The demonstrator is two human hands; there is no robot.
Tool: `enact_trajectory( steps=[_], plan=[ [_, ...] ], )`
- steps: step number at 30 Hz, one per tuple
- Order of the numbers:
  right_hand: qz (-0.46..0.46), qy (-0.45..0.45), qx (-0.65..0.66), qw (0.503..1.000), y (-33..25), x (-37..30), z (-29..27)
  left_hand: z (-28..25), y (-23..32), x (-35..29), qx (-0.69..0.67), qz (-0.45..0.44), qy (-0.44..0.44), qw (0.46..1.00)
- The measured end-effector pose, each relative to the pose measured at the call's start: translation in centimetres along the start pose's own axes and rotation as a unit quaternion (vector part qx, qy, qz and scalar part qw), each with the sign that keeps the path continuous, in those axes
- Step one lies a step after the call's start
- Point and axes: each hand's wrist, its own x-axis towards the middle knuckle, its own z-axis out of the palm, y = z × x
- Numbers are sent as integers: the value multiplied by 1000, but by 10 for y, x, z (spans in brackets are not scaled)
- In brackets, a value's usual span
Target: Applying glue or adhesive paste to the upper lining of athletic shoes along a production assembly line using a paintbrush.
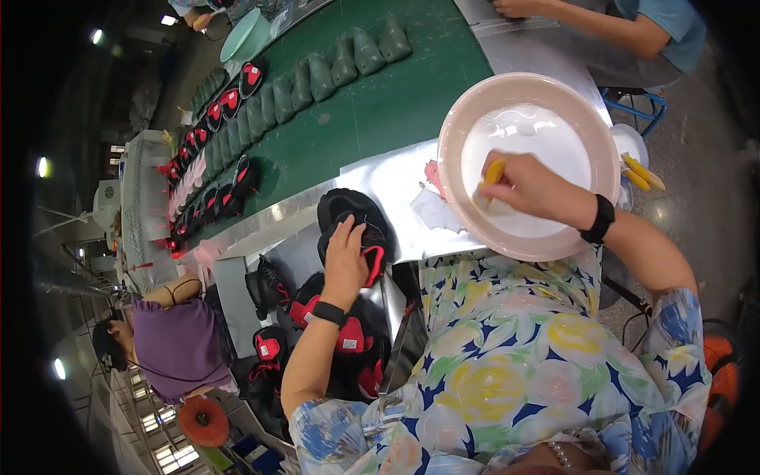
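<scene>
Brush [494,171] gripped by my right hand [520,187] looks light; sneaker [375,237] under my outspread left hand [345,258] looks soft, best held heel-side.

Bright at centre, left background dim; small white lamps [42,166] flare there. Glare on metal tabletop [384,170], highlights on white liquid [558,150]. Right hand [524,186] maybe motion-blurred. Fisheye bends edges; corners black.

A long green table [364,119] with a pale metal border [305,199] runs toward the left. Speckled grey floor [682,170] shows at the right, around a blue stool [655,112]. White lamps [96,36] glow in the dim left side; paned windows [176,457] show below, near a round orange seat [201,431].
</scene>
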Motion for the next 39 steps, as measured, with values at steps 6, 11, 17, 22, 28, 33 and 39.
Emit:
enact_trajectory(
  steps=[6,11,17,22,28,33,39],
  plan=[
    [-18,-32,-145,989,-3,-23,-15,-114,-51,-9,-308,-289,120,899],
    [-85,2,-131,988,8,-20,-14,-149,-45,6,-595,-112,147,782],
    [-29,108,-104,988,8,-27,-69,-90,13,73,-707,-57,-82,700],
    [-157,215,16,964,-13,-21,-93,-73,65,133,-536,58,-177,823],
    [-169,284,-32,943,-30,-21,-100,-80,91,170,-215,356,-86,905],
    [-57,371,120,919,-23,-26,-82,-61,100,162,-294,299,60,906],
    [-7,365,175,915,-19,-22,-59,-30,112,153,-382,197,265,863]
  ],
)
